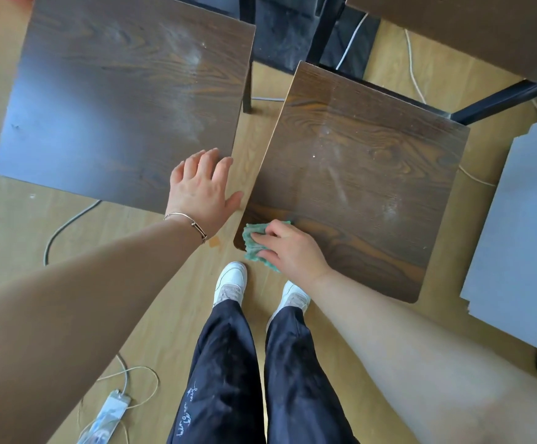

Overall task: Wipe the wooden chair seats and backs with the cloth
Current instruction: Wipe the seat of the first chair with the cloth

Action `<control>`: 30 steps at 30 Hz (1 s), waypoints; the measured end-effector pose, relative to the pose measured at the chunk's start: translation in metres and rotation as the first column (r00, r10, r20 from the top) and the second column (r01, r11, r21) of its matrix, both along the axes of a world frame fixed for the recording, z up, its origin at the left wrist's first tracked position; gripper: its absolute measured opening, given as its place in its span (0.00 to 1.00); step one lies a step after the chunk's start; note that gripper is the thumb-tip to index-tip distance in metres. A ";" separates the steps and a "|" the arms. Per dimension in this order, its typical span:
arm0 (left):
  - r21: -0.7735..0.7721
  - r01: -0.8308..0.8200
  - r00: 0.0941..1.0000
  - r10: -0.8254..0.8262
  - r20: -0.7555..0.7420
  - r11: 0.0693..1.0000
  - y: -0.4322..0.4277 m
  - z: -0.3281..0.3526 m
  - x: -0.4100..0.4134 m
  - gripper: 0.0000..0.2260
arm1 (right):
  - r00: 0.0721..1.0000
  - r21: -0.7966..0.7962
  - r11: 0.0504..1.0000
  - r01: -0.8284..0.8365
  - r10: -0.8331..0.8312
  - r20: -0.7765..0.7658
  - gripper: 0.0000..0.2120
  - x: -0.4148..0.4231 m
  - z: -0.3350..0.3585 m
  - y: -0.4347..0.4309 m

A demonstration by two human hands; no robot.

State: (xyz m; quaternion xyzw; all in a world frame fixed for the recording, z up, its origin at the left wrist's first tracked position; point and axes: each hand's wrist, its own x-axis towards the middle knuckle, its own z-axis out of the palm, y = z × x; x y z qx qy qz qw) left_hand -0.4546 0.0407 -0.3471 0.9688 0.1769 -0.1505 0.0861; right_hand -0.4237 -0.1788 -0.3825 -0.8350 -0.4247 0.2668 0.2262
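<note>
Head view looks straight down on a pale wood floor (pixel 177 315) carrying two dark wooden chair seats side by side, with a narrow strip of floor between them. The left seat (pixel 116 100) is the larger in frame and shows a dusty, whitish smear toward its right side. The right seat (pixel 363 187) sits angled, with pale streaks and specks across its middle and right. A grey panel (pixel 523 235) lies at the far right edge; cables trail over the floor.

Of the two hands, the left hand (pixel 203 190) lies flat and unclenched, fingers spread, on the near right corner of the left seat, bracing and holding nothing. The right hand (pixel 289 248) presses a crumpled green cloth (pixel 254 243) onto the near left corner of the right seat, fingers curled over it.

I judge the step in hand to be wiping the right seat, barely begun at its corner. The next move calls for sweeping the cloth away and rightward through the dusty streaks, keeping pressure even. No chair backs can be made out here.
</note>
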 end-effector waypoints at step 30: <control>0.001 0.068 0.998 -0.068 0.007 0.998 -0.019 0.000 0.077 0.26 | 0.904 -0.148 0.898 0.414 -0.386 0.182 0.23 0.208 0.007 0.004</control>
